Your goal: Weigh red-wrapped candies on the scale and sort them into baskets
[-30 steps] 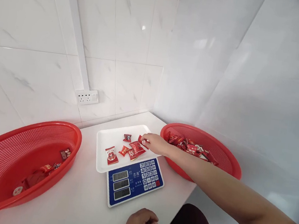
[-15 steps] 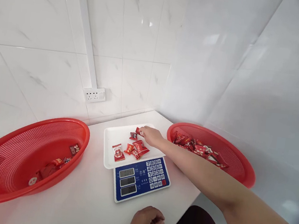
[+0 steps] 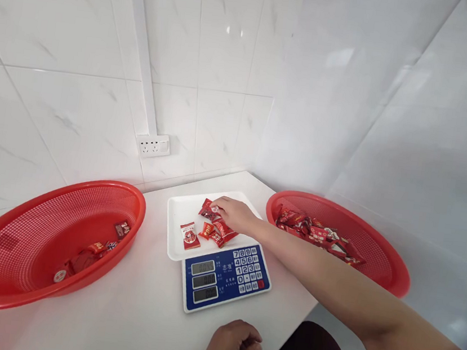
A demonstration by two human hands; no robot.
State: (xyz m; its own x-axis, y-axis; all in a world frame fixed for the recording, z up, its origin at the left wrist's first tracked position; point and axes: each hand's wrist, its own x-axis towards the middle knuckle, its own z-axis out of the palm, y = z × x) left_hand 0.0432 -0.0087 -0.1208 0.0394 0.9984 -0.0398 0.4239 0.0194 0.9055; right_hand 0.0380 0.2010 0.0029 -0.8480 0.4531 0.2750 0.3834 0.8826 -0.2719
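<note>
Apparently placing is in hand: the right hand (image 3: 235,212) pinches a red packet (image 3: 214,208), the white tray (image 3: 178,208) just beneath; next likely calls for loosening. Nearer the body, the left hand (image 3: 234,342) lies half-curled, seemingly holding nothing.

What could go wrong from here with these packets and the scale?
The right hand holds a red packet low over the white tray; leaning on it might upset the scale's reading. Other packets lie near the tray's front edge, so a nudge could push one off. The right forearm passes close to the basket on the right and might bump it.
</note>
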